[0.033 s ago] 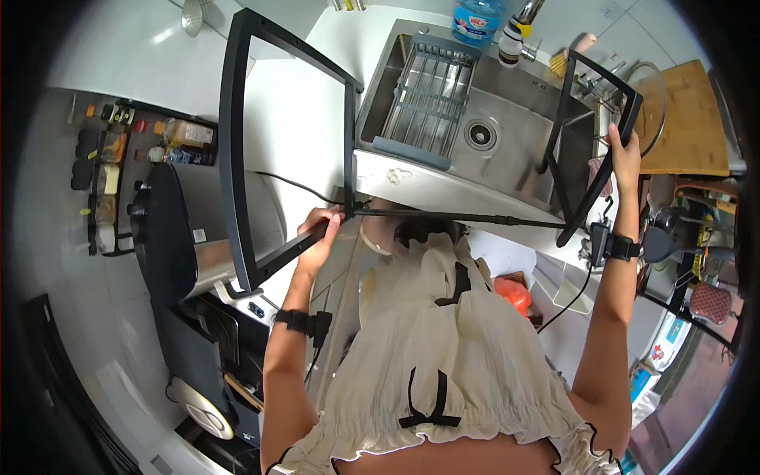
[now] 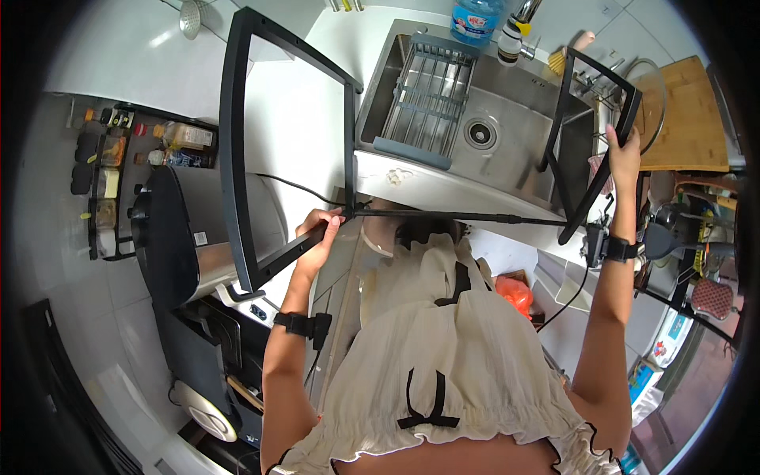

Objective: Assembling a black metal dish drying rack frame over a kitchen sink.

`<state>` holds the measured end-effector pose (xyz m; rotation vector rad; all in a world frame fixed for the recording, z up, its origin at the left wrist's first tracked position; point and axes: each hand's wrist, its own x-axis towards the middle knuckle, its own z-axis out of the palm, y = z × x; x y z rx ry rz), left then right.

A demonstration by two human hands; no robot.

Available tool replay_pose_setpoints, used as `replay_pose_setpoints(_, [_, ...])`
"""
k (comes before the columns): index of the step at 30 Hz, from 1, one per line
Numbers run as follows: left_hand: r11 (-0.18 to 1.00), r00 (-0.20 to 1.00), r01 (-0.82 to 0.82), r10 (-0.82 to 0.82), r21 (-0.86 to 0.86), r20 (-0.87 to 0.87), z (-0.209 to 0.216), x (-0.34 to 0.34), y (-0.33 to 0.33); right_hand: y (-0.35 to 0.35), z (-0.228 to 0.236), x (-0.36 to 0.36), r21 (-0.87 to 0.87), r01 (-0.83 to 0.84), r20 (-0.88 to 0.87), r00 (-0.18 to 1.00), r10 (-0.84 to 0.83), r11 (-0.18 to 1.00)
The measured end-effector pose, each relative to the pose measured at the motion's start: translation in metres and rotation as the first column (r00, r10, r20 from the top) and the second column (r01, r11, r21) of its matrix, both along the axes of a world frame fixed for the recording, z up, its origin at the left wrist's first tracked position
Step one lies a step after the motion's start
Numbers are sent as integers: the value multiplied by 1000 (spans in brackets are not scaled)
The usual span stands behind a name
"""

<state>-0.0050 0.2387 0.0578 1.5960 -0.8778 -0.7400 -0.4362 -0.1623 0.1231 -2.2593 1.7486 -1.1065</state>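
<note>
Between my two hands spans a black rack frame (image 2: 443, 215): two upright four-sided end frames joined along the near side by a thin bar that looks telescoping. My left hand (image 2: 319, 235) is closed around the lower rail of the larger-looking left end frame (image 2: 235, 158), close to the corner where the bar meets it. At the right, my right hand (image 2: 625, 161) grips the near upper side of the right end frame (image 2: 606, 170), thumb along the rail. The left end stands over the white counter (image 2: 297, 119), the right end over the sink (image 2: 514, 170).
A grey draining basket (image 2: 431, 95) sits in the sink's left half. Behind stand a blue bottle (image 2: 475, 22) and the faucet (image 2: 526, 16). A wooden cutting board (image 2: 685, 119) leans at the right. On the left are a dark appliance (image 2: 170, 237) and a rack of condiments (image 2: 111, 170).
</note>
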Motion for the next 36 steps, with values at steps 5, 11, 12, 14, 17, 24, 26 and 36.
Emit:
replay_pose_setpoints(5, [992, 985, 120, -123, 39, 122, 43, 4, -11, 128, 18, 108, -256, -322, -95, 947, 308, 912])
replay_pose_setpoints(11, [976, 978, 195, -201, -94, -63, 59, 2, -43, 249, -90, 234, 29, -885, 103, 465, 879, 465])
replay_pose_setpoints(12, [972, 971, 191, -207, -134, -117, 58, 1, -48, 261, -104, 247, 33, -881, 77, 474, 877, 473])
replay_pose_setpoints(14, [961, 964, 207, -232, -184, -127, 62, 1, -53, 281, -111, 266, 33, -858, 43, 514, 856, 513])
replay_pose_setpoints(17, [938, 969, 204, -235, -281, -80, 61, -1, -59, 291, -115, 279, 34, -815, -57, 577, 815, 579])
replay_pose_setpoints(24, [913, 961, 173, -239, -370, -140, 60, -1, -57, 280, -123, 295, 325, -808, -170, 461, 871, 492])
replay_pose_setpoints(26, [906, 950, 243, -295, -348, -106, 62, -1, -55, 260, -122, 308, 590, -746, -27, 364, 931, 308])
replay_pose_setpoints(36, [808, 950, 243, -310, -536, -36, 69, -17, -59, 269, -77, 289, 699, -704, 100, 269, 958, 125])
